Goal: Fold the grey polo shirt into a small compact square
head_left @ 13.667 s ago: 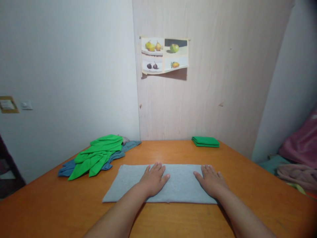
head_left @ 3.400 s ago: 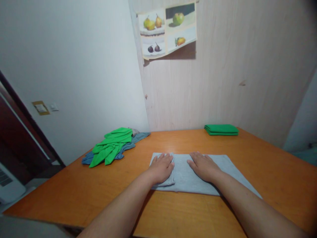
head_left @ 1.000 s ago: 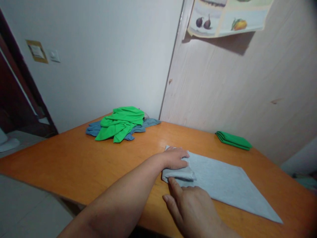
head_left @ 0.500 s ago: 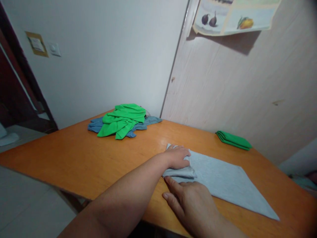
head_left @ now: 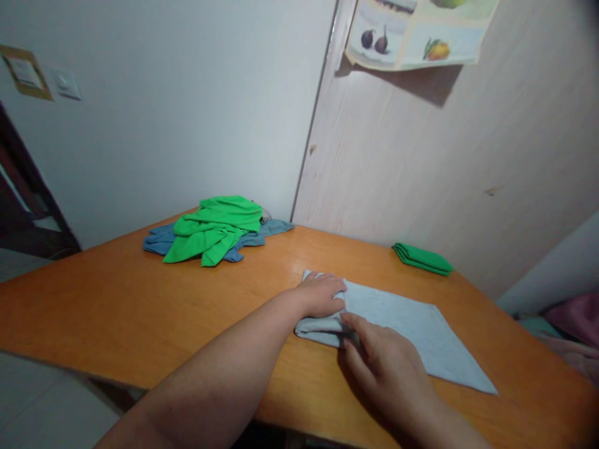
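Observation:
A light grey cloth (head_left: 397,318) lies spread lengthwise on the wooden table, its left end folded over in layers. My left hand (head_left: 322,294) rests flat on that folded end, fingers stretched toward the far side. At the near edge of the fold is my right hand (head_left: 393,358), its thumb and index finger closed around the cloth's layers. The other right fingers are hidden behind the hand. Most of the fold's top is covered by my left hand.
A loose pile holds a bright green cloth (head_left: 215,227) over blue cloth (head_left: 159,240) at the back left of the table (head_left: 187,318). One neatly folded green cloth (head_left: 423,259) lies at the back right, near the wall. A fruit poster (head_left: 421,37) hangs above.
My right hand has moved from the near-left corner of the fold to its right part, now gripping the edge. The left hand stays on the cloth. The view has shifted a little right.

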`<state>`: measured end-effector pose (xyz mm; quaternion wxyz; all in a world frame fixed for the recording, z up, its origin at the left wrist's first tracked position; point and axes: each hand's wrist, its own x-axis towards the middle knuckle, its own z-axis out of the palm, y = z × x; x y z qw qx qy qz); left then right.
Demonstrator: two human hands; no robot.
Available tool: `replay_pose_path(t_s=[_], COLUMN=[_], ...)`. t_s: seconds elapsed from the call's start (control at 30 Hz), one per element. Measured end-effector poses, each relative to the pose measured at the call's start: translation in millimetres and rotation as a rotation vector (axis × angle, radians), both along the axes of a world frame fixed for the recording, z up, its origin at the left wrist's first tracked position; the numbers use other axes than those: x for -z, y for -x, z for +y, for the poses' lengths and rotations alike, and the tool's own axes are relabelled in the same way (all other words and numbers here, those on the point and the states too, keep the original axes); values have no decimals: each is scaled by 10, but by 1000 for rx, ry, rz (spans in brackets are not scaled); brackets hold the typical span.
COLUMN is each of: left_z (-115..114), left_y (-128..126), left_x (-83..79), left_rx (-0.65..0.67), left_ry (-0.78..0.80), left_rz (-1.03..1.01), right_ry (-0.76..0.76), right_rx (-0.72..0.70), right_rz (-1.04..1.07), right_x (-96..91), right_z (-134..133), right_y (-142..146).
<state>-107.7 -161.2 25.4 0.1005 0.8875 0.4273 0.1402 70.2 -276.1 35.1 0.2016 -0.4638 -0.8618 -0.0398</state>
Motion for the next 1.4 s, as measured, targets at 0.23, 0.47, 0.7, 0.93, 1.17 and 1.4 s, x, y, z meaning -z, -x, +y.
replay_pose_path(t_s=[0.23, 0.47, 0.7, 0.93, 1.17, 1.4], left_z=[57, -3, -30, 46, 165, 233], left_y=[3, 1, 8, 50, 167, 253], left_x=[-2, -44, -16, -21, -22, -19], left_rx=[-36, -40, -16, -80, -324, -494], left_ry=[-37, -68, -114, -135, -158, -105], left_rz=[-55, -9, 27, -91, -308, -409], right_ry=[-50, -41, 50, 82, 15, 100], right_rx=[-21, -22, -24, 30, 77, 16], right_rz=[-91, -190, -262, 3, 165, 125], right_x=[127, 130, 197, 56, -97, -185], right_z=[94, -3, -119, -85, 282, 731], right_y=[-124, -145, -125, -168, -241, -34])
